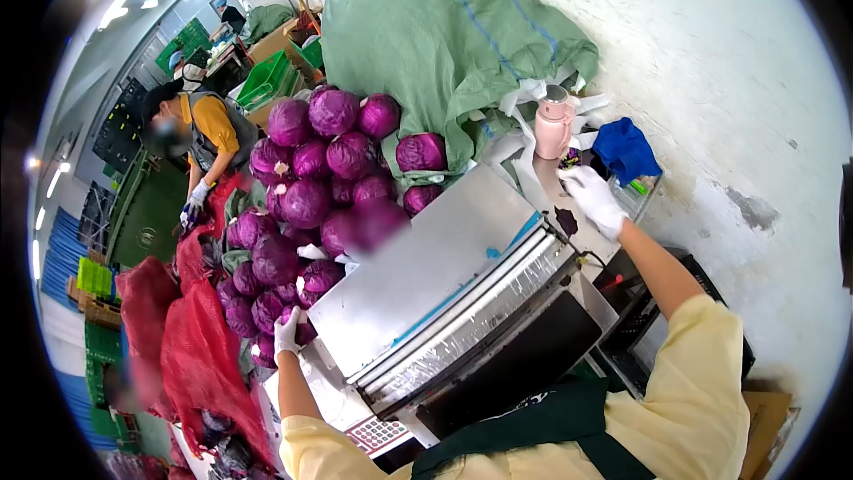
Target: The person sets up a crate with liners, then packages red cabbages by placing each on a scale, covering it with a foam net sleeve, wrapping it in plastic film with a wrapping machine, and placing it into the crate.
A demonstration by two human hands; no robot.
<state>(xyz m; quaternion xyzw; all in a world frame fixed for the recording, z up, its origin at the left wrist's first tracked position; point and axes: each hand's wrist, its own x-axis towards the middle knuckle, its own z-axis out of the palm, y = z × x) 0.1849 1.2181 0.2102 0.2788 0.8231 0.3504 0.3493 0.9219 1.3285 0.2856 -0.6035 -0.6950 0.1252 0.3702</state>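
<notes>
My left hand, in a white glove, is at the left corner of a metal wrapping machine, beside the pile of purple cabbages; its fingers are partly hidden and I cannot make out a held thing. On the right, my right hand, also gloved in white, is over the small side surface near a pink bottle and a blue cloth. Its fingers are extended, with nothing visible in them. A dark purple leaf scrap lies just below it.
A big green sack stands behind the cabbages against the wall. Red mesh bags lie at the left, where a co-worker bends over them. A keypad sits under my left arm. Black crates are at the right.
</notes>
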